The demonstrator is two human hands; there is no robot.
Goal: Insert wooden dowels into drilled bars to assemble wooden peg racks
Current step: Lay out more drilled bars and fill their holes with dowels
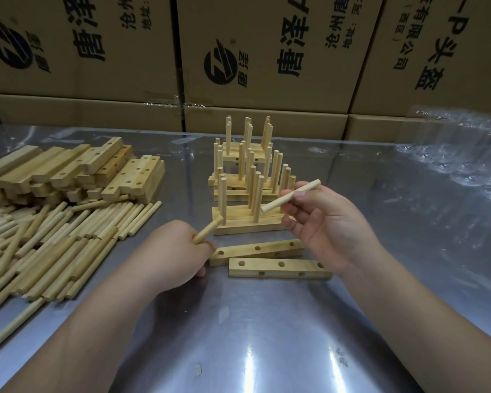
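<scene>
- Printed cardboard cartons (267, 52) stood as a wall well beyond both sets of fingertips.
- A shiny metal table (267, 336) ran under the forearms and hands.
- Crumpled clear plastic film (465, 160) lay well to the right of the right hand's fingers.
- A heap of loose dowels (54, 236) lay to the left of the left knuckles.
- A pile of drilled bars (68, 174) sat past that heap, farther from the left fingers.
- A stack of finished peg racks (247, 177), pegs upright, rose just past the fingertips of both hands.
- The right hand (323, 222) was raised palm towards the camera, with thumb and forefinger pinching a dowel (291, 195) and the other fingers loosely curled below it.
- The left hand (176, 256) was knuckles up, its fingers curled round a second dowel (209, 229).
- The nearer drilled bar (278, 268) lay flat between the hands, its right end hidden by the right wrist.
- The farther drilled bar (255, 249) lay just behind it, its left end beside the left fingers.
- The pinched dowel slanted up to the right, crossing in front of the nearest rack.
- The second dowel pointed up and right from the left fingers. Its free end reached the nearest rack's left corner, though contact could not be told.
</scene>
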